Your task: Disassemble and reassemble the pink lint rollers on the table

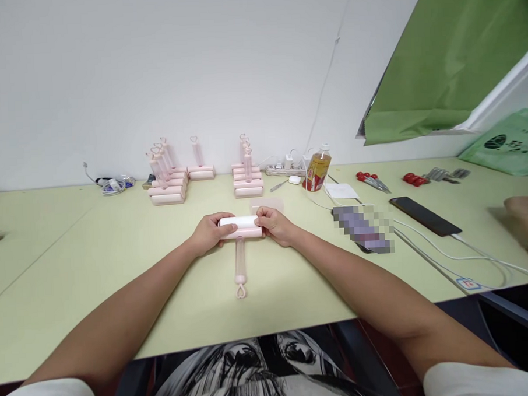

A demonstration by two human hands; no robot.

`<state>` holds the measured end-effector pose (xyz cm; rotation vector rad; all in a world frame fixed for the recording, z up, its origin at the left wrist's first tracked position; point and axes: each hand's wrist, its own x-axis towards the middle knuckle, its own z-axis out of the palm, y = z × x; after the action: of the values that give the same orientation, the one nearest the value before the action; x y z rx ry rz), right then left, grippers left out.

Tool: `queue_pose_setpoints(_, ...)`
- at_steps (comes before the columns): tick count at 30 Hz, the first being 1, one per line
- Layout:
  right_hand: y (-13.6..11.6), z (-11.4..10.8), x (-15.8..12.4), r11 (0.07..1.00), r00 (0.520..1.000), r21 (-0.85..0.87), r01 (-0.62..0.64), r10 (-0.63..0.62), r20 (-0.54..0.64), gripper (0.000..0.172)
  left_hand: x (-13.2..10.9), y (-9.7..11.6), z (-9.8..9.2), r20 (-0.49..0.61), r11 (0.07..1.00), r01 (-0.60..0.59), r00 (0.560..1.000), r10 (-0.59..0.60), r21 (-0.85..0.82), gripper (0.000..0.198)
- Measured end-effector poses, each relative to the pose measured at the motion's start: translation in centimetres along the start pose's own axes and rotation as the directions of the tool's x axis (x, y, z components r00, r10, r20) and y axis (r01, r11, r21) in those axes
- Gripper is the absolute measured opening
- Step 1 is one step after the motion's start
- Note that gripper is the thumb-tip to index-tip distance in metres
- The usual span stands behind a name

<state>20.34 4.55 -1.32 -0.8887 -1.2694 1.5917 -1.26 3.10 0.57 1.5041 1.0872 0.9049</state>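
Between my two hands is a pink lint roller point(241, 233) with a white roll facing up. Its clear pink handle points toward me and ends in a heart-shaped loop. My left hand point(212, 232) grips the left end, thumb lying on the white roll. At the right end, my right hand point(274, 224) pinches the roll's edge with thumb and fingertips; whether a sheet edge is between them is too small to tell. Just behind the hands lies a translucent pinkish cover point(268, 206) on the table.
Pink lint rollers stand upright in groups, at back left point(167, 190) and back centre point(248, 184). To the right are a drink bottle point(319, 169), a power strip point(278, 169), red-handled scissors point(372, 180), a black phone point(424, 215) and white cables. Another person's hand point(527, 224) shows at the right edge.
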Motion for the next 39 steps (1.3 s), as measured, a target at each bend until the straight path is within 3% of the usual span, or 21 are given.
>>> queue_pose_setpoints(15,-0.35,0.03,-0.48,1.0,1.0,0.024,0.008,-0.008,0.019,0.036,-0.18,-0.26,0.29,-0.034,0.999,-0.025,0.999,0.024,-0.026,0.039)
queue_pose_setpoints(27,-0.15,0.34,-0.59,0.998,0.997,-0.035,0.059,-0.061,-0.051,0.028,-0.3,0.09,0.77,-0.145,1.0,0.012,0.989,-0.016,-0.026,0.039)
queue_pose_setpoints(39,0.09,0.85,-0.24,0.989,0.988,-0.127,0.072,-0.088,-0.127,0.021,-0.22,-0.3,0.73,-0.182,1.0,-0.012,0.983,0.008,-0.023,0.045)
